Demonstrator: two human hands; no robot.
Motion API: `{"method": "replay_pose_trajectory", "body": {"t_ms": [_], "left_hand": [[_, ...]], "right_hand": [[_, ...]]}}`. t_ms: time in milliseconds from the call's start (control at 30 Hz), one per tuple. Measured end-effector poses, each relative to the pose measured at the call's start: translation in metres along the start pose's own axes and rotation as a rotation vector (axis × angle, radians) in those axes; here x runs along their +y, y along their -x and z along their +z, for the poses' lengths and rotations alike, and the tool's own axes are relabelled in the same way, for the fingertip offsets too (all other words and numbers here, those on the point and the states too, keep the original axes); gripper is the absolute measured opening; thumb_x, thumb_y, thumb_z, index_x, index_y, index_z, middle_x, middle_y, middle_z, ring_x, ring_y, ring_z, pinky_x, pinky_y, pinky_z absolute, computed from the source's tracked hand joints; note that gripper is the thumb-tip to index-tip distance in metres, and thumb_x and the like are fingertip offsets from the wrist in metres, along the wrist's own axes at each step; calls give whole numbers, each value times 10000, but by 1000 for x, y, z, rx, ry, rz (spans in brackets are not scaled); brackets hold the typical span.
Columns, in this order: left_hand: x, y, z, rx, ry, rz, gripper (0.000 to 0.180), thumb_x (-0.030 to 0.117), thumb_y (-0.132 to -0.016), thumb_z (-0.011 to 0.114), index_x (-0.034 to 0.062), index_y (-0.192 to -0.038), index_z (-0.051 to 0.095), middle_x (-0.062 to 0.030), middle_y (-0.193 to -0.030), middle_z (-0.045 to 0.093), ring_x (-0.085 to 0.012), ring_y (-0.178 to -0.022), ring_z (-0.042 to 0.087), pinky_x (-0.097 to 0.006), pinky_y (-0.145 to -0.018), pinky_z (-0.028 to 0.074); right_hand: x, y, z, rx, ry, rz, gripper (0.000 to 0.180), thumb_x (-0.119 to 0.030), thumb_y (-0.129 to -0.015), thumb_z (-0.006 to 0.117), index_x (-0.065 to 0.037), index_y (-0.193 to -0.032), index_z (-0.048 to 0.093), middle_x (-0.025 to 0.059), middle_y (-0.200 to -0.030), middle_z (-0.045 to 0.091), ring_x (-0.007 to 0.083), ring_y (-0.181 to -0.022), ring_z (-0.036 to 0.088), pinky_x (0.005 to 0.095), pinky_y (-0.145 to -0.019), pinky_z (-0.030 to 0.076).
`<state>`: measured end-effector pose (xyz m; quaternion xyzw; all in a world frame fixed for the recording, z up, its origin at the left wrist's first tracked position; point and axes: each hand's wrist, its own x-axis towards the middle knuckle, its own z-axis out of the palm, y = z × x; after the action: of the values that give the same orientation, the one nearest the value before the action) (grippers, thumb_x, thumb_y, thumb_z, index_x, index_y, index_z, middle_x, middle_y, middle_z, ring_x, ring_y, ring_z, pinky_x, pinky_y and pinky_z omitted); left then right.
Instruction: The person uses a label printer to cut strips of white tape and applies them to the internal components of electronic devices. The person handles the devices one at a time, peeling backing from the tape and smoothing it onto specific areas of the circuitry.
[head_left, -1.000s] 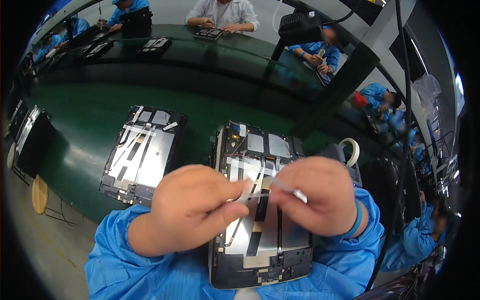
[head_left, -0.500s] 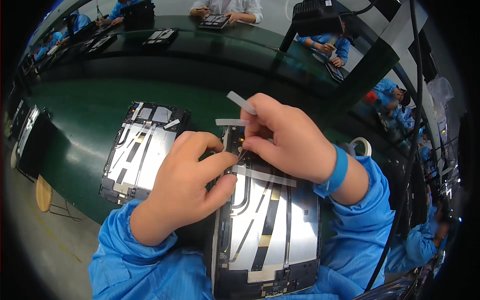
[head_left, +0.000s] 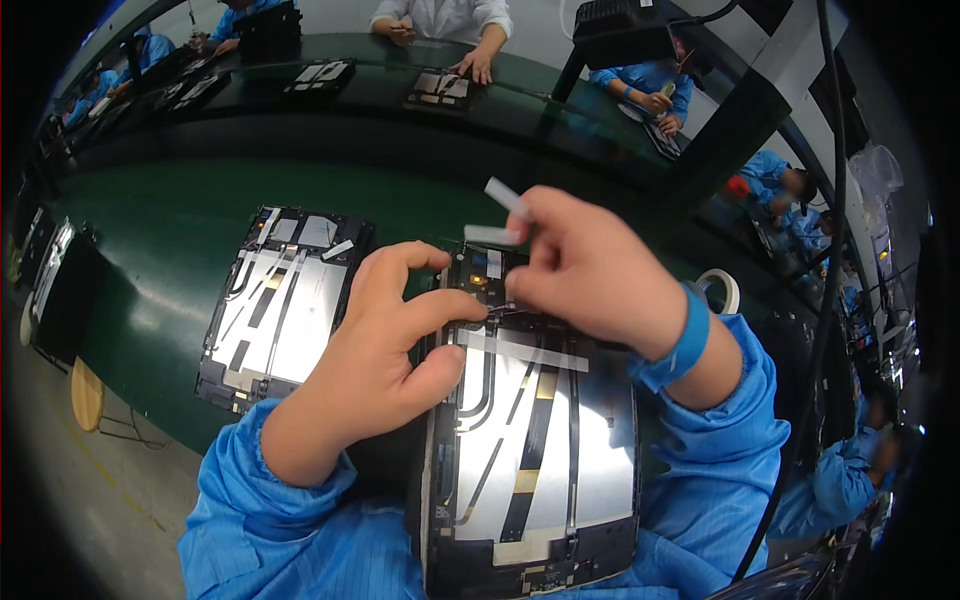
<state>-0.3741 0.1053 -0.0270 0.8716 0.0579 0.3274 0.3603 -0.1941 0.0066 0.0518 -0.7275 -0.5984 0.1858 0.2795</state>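
An opened tablet [head_left: 600, 440] with a silver inner plate and black edges lies in front of me, its near end by my body. Over its upper left part is my left hand [head_left: 375, 340], fingers apart, the index fingertip pressing down beside a thin wire [head_left: 505, 309]. My right hand [head_left: 590, 275] is closed above the upper right part, with two short white tape strips [head_left: 490, 235] sticking out leftward from its fingers. A longer translucent tape strip [head_left: 525, 350] runs across the tablet's plate. My right palm hides the tablet's upper right corner.
Left of my hands lies a second opened tablet [head_left: 275, 310] on the green table [head_left: 150, 290]. A tape roll [head_left: 718, 292] stands beyond my right wrist. A black cable [head_left: 832, 200] hangs at the right. Across the table a person in white touches another tablet [head_left: 440, 88].
My right hand has lifted slightly and shifted right with the tape strips, uncovering more of the tablet's top. My left index finger has straightened onto the tablet. The person opposite has put a tablet down.
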Motion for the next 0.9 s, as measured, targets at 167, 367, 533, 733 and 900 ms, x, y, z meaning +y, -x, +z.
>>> {"method": "replay_pose_trajectory", "body": {"t_ms": [167,367,533,733,900], "left_hand": [[3,0,0,6,-129,65,334,127,-679,553,73,-991,657,-199,-1203,394,-374,-1170,367,-454,-997,290],[12,5,-5,4,-394,113,341,156,-674,563,76,-981,688,-154,-1042,392,-314,-1016,387,-428,-937,309],[11,3,-3,-2,-412,128,352,198,-705,546,72,-1004,681,-135,-969,375,-287,-943,384,-400,-864,325],[12,0,0,46,-337,90,313,124,-662,607,105,-966,680,-129,-958,416,-301,-928,412,-418,-856,326],[11,0,-1,44,-309,90,310,123,-665,604,101,-965,677,-130,-947,417,-302,-921,415,-416,-842,333]], "right_hand": [[23,8,-22,93,-483,-154,106,-125,-876,617,-44,-877,550,-50,-772,508,21,-725,455,189,-613,385],[19,30,-15,67,-571,-27,124,-138,-871,633,-36,-858,563,-44,-728,530,10,-645,464,179,-553,375],[20,30,-17,-16,-268,-208,151,-154,-832,658,-29,-794,584,11,-670,543,87,-609,515,243,-536,407],[13,-7,-17,-275,155,-478,257,-233,-786,705,-33,-752,548,74,-671,524,197,-594,515,302,-542,399],[13,-32,-16,-445,121,-337,285,-227,-787,698,-14,-694,533,87,-583,491,203,-528,476,320,-506,385]]}}
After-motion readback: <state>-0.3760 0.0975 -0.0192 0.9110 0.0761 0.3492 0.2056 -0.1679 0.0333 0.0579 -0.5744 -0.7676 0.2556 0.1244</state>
